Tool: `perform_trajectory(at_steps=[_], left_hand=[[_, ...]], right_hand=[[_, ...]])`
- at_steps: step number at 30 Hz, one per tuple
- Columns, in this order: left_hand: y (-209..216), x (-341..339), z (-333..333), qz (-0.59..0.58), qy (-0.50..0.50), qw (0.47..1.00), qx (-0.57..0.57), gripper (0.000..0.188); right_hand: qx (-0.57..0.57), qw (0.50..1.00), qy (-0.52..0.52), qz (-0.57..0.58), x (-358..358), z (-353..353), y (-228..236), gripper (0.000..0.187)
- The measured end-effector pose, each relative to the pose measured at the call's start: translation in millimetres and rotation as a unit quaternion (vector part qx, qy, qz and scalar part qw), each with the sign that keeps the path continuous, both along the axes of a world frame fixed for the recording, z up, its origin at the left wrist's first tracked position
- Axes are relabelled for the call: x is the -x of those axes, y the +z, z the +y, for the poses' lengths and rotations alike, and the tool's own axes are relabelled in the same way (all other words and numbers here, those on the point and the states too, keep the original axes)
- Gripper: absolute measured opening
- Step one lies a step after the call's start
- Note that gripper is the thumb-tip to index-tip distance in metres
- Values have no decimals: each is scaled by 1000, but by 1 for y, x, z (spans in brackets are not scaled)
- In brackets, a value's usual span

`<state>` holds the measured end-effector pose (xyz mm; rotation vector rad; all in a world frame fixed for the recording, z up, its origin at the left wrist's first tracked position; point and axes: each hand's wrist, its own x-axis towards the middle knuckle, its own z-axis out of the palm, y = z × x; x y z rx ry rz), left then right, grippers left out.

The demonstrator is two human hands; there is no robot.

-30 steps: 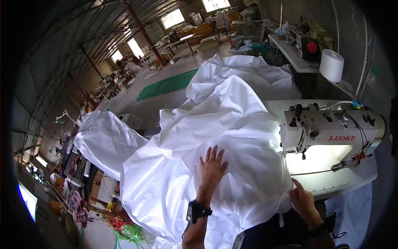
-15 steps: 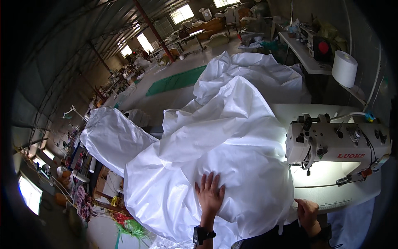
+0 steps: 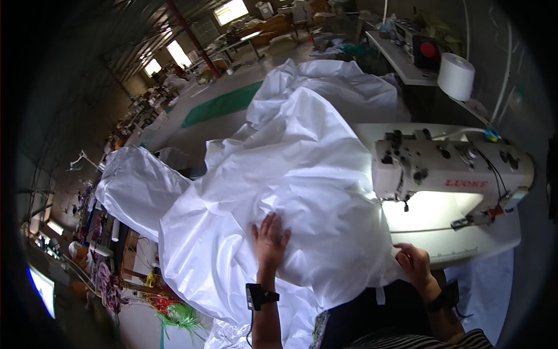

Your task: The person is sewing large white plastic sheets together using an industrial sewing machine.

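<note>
A large sheet of shiny white fabric (image 3: 325,232) lies in folds over the sewing table, its right edge running under the head of a sewing machine (image 3: 453,166). My left hand (image 3: 269,244) rests flat on the middle of the fabric, fingers a little apart. At the fabric's lower right edge, just in front of the machine bed, my right hand (image 3: 414,264) is curled, thumb and forefinger pinched on the edge. The needle area is partly covered by the fabric. A lamp brightens the bed beside the needle.
A white thread cone (image 3: 456,77) stands behind the machine, near a side table (image 3: 401,61). Green cloth (image 3: 222,104) lies on the floor beyond. Red and green strands (image 3: 177,314) hang at lower left. More pale fabric (image 3: 479,291) hangs below the machine table's right side.
The whole view has shifted, so the machine, fabric and hands sit farther left and higher. My left hand stays flat on the fabric and my right hand stays at its edge.
</note>
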<state>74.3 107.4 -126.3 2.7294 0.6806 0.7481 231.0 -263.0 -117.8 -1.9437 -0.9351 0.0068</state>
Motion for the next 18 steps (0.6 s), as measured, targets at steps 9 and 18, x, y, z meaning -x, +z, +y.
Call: perform_trajectory(at_steps=[9,18], left_hand=[[-74,113,-232,-260,28,839,477,11],[-104,93,-229,-189,226,947,126,62]], right_hand=[[-97,931,80,343,61,-46,-37,39],[-104,836,140,521,86,-64,-33,32]])
